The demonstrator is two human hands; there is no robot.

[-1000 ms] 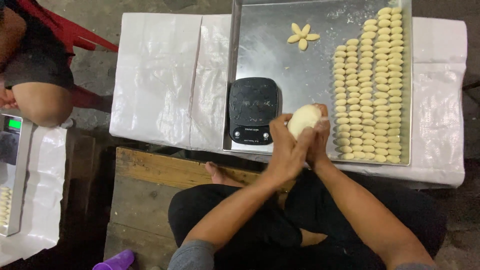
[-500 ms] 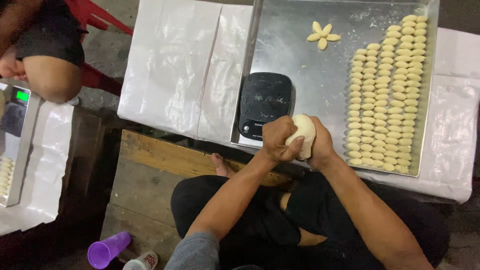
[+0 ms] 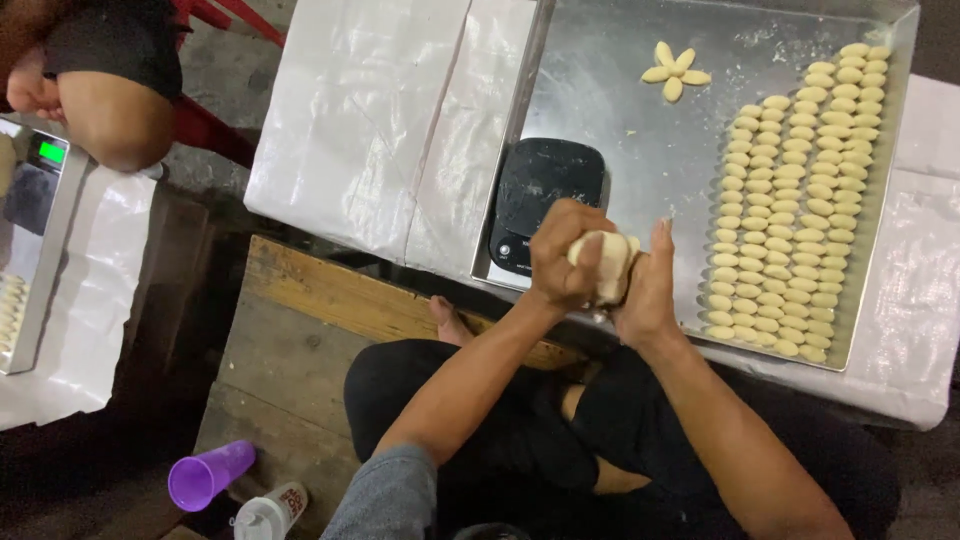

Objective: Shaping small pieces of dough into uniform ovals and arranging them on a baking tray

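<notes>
A pale lump of dough [image 3: 609, 262] is pressed between my two hands over the near edge of a metal tray [image 3: 640, 140]. My left hand [image 3: 565, 250] wraps it from the left with fingers curled over the top. My right hand [image 3: 648, 285] cups it from the right. Just beyond my hands a small black kitchen scale [image 3: 545, 195] sits on the tray. Rows of several small oval dough pieces [image 3: 790, 210] fill the tray's right side. A flower of dough pieces [image 3: 675, 72] lies at the far end.
The tray rests on a low table wrapped in white plastic [image 3: 370, 130]. I sit cross-legged on a wooden platform [image 3: 290, 350]. Another person's knee [image 3: 110, 110] is at the upper left beside a second scale [image 3: 30, 190]. A purple cup [image 3: 208, 474] and a bottle [image 3: 268, 515] lie at the bottom left.
The camera view has shifted, so the tray sits further right in frame. My hands have kept hold of the dough and turned it; my left fingers now curl further over its top.
</notes>
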